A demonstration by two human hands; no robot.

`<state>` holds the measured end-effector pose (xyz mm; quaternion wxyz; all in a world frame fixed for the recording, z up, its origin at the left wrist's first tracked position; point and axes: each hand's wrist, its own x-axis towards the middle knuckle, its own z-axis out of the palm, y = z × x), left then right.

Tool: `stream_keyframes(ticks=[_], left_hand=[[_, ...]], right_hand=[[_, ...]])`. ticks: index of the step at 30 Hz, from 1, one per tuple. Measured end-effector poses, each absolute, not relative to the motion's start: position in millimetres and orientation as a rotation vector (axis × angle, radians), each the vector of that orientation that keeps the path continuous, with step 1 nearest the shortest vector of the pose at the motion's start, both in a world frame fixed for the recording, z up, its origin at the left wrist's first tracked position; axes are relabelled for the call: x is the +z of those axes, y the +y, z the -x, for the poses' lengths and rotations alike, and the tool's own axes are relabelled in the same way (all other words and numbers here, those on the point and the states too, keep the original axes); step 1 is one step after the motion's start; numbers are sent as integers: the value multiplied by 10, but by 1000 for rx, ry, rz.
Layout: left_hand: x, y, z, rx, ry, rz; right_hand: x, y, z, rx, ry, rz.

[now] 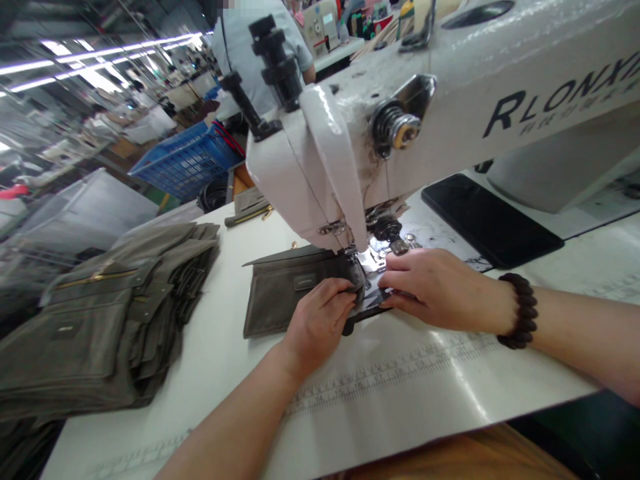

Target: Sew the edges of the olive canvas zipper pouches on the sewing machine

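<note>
As L hand pinches, R hand flattens it, pouch runs L-R.

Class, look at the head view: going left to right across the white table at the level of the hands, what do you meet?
The stack of grey fabric pieces → grey fabric piece under the needle → left hand → right hand → dark bead bracelet.

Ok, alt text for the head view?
The left hand grips and the right hand presses a grey fabric piece at the needle of a white sewing machine on a white table. A stack of grey pieces lies to the left, a black phone beyond the right hand.
</note>
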<state>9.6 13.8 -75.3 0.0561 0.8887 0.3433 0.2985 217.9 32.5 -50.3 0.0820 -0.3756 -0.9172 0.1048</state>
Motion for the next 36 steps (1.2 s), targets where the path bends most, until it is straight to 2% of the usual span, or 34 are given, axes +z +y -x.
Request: stream_keyframes(ticks=[7, 28, 36], left_hand=[[-744, 140, -94, 901, 1036, -2705], [-729, 145, -71, 880, 1042, -2682], [-757, 153, -62, 853, 1058, -2664]], right_hand=[[-526, 325, -2150, 340, -2742, 1139], [-570, 465, -2247, 988, -2376, 899], [-517, 349, -2233, 530, -2605, 977]])
